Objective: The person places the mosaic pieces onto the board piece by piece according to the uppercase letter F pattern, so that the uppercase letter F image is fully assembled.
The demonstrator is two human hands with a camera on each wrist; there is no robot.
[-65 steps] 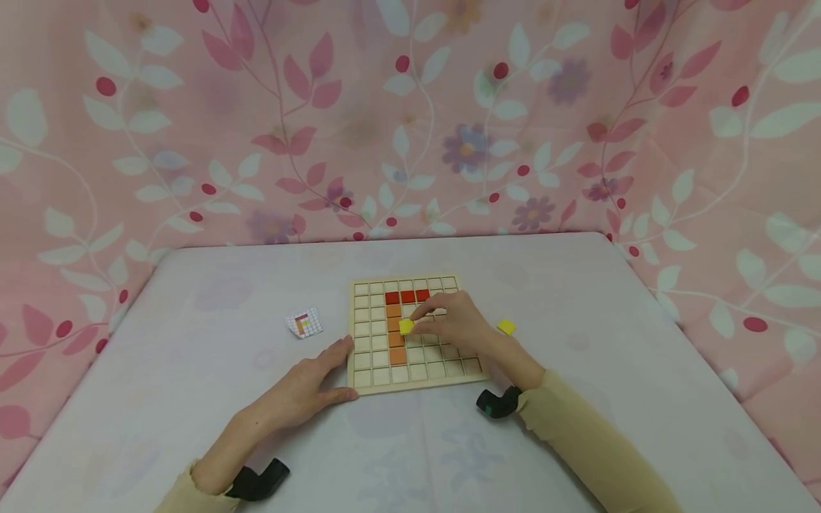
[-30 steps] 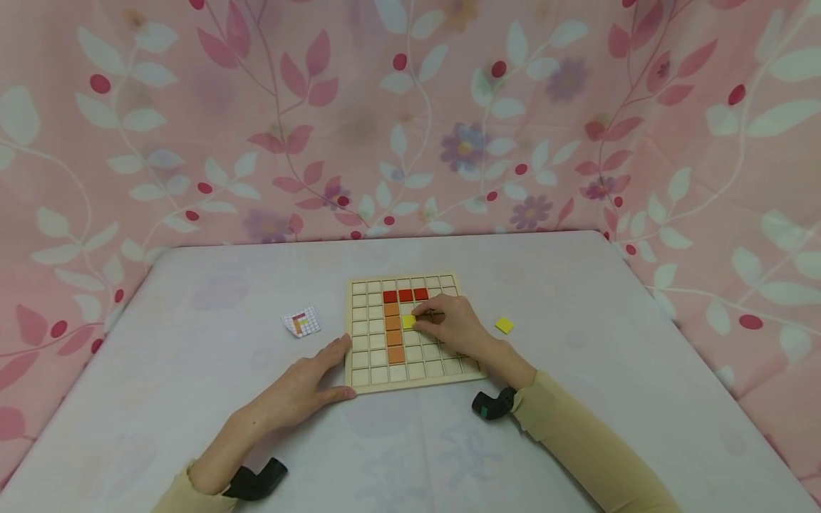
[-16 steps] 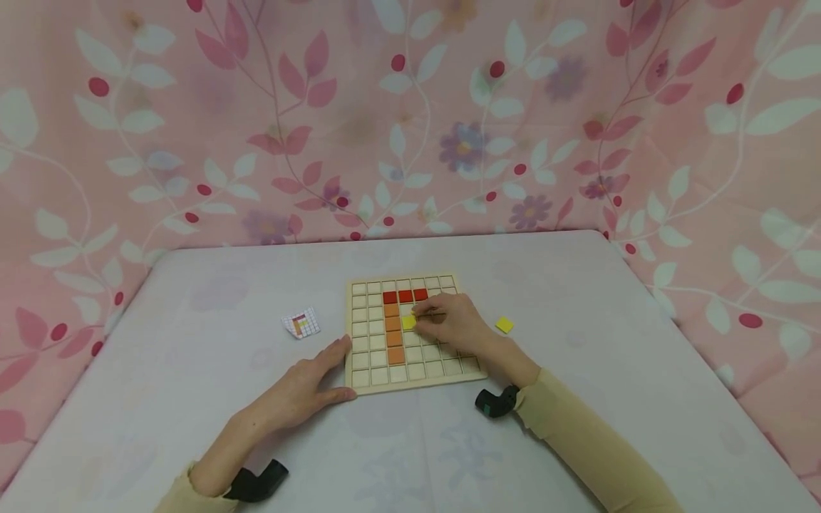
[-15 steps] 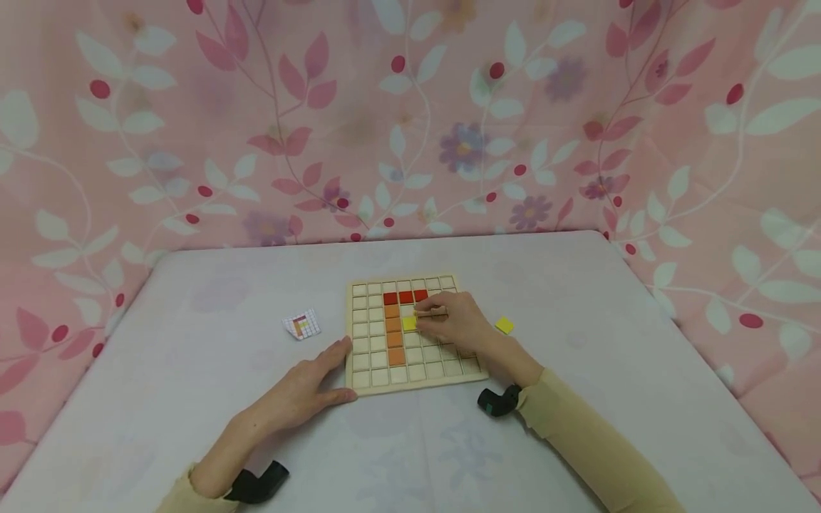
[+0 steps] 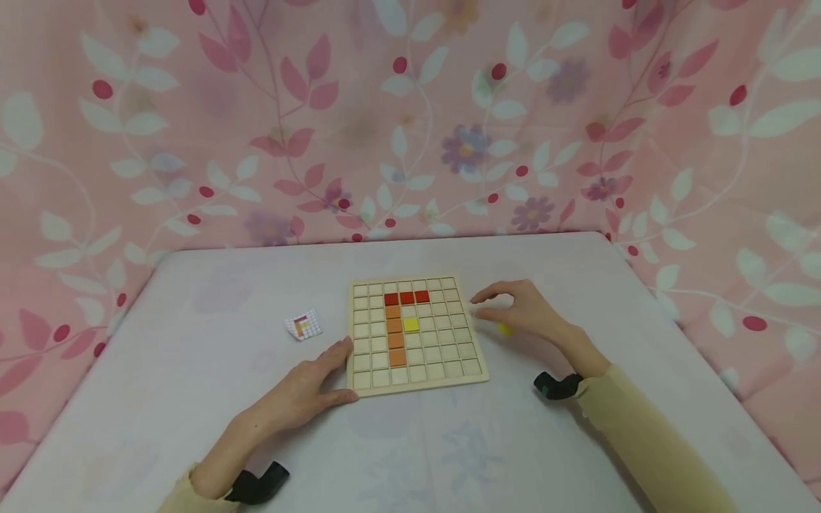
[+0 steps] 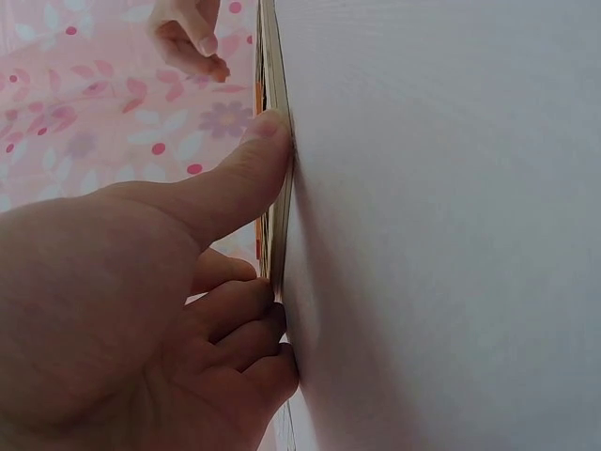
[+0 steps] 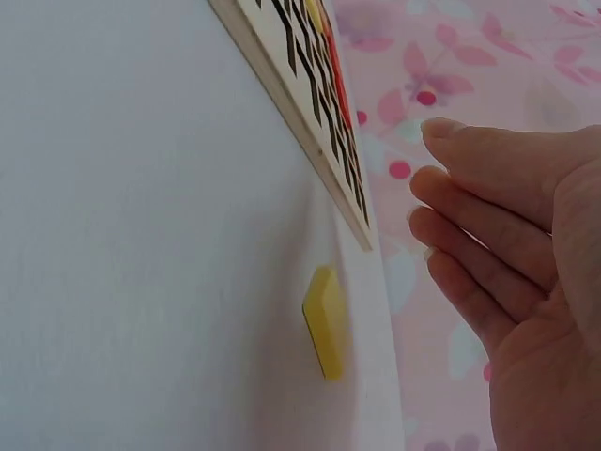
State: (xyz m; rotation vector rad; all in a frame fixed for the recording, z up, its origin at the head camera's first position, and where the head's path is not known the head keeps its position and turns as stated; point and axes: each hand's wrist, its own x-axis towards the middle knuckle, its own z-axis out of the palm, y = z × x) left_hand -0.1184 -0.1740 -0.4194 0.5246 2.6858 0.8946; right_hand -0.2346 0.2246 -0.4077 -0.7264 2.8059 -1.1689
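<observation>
A pale wooden grid board (image 5: pixel 436 370) lies on the table. Red tiles (image 5: pixel 407 298) fill part of one row, several orange tiles (image 5: pixel 394 340) run down a column, and one yellow tile (image 5: pixel 411 325) sits beside that column. My left hand (image 5: pixel 291 399) rests against the board's left edge, thumb at the near corner. Just right of the board, my right hand (image 5: pixel 527 311) hovers with thumb and fingers apart, holding nothing. Partly hidden below it in the head view, a loose yellow tile (image 7: pixel 326 322) lies on the table, plainly visible in the right wrist view.
Left of the board lies a small paper card (image 5: pixel 303 325) printed with a coloured grid pattern. A white cloth (image 5: pixel 423 456) covers the table, and a pink floral curtain (image 5: pixel 359 135) hangs behind its far edge. Black devices (image 5: pixel 259 484) are worn at both wrists.
My right hand has let go of the yellow tile, which now sits in the board's grid, and moved right, over the loose yellow tile. The left hand stays at the edge.
</observation>
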